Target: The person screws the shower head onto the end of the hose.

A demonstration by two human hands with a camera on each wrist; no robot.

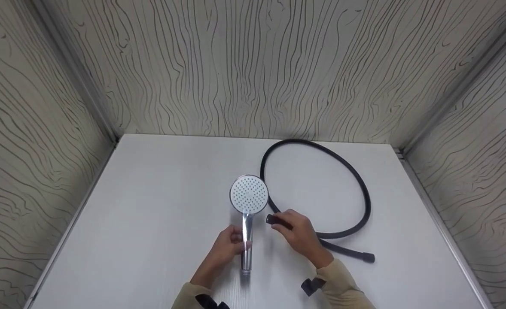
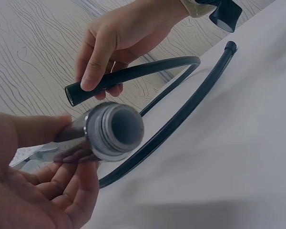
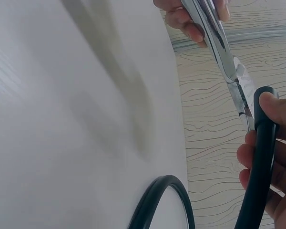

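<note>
Left hand, grip closed around the shower head, apparently to leave its thread exposed; right hand, grip pinching the hose.

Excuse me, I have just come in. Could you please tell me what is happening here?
A person holds a shower head by its handle in the left hand, and one end of a black hose in the right hand. The threaded end of the handle is bare, and the held hose end is apart from it. Most of the hose loops on the white table, its other end lying free on the right.
</note>
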